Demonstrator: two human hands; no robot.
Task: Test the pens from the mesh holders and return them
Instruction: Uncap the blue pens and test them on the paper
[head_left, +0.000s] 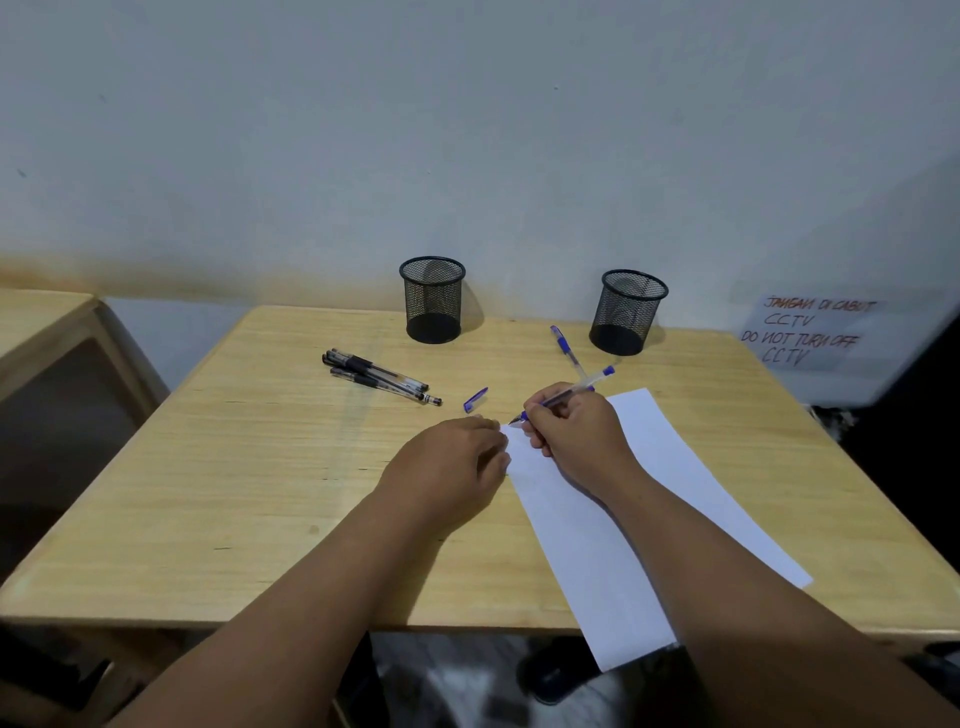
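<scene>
your white paper sheet (623, 519) lies lowest in the frame, thin and flat, hanging off the smooth wooden table (260, 493). your left hand (452, 467) rests on its edge, fingers loosely bent, holding nothing. your right hand (571, 431) pinches the blue pen (566, 395), tip on the paper's top corner. you are testing it now. next, scribble, then cap it with the blue cap (475, 399). both round black mesh holders (432, 299) (628, 312) stand empty near the wall. black pens (382, 375) lie left of the middle, another blue pen (566, 349) upper right.
</scene>
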